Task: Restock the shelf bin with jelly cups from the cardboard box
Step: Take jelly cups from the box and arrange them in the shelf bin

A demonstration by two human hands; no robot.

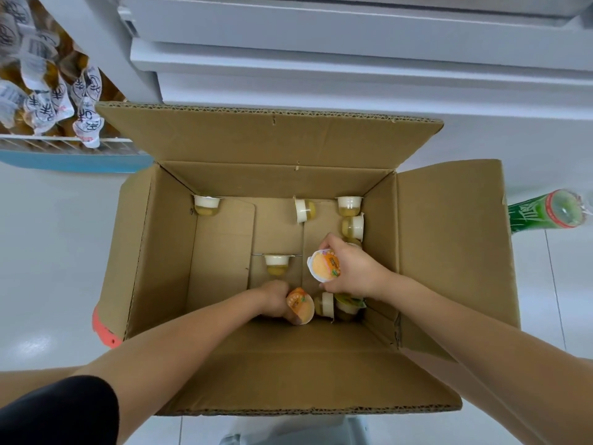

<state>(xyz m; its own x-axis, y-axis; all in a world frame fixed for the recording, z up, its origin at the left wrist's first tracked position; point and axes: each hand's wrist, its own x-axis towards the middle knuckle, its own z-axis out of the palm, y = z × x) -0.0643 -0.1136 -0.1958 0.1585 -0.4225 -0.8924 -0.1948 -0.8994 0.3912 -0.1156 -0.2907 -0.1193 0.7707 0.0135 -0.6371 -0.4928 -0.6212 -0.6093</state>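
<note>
— What fills the view?
— An open cardboard box (224, 139) on the floor, loose jelly cups (349, 205) on its bottom.
— And the hands?
— The right hand (353, 268) grips one orange-lidded cup (324, 264); the left hand (272, 298) curls round another cup (300, 305).

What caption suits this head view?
Both hands grip jelly cups inside the cardboard box.

Left hand (272, 298) fingers hidden behind a gripped jelly cup (300, 305) deep in the cardboard box (221, 139). Another cup (348, 305) mostly covered by the right hand (348, 268) and wrist. Shelf bin (73, 160) cut off by the left edge, its packet print too blurred to read. Green bottle (545, 216) partly behind the box's right flap.
</note>
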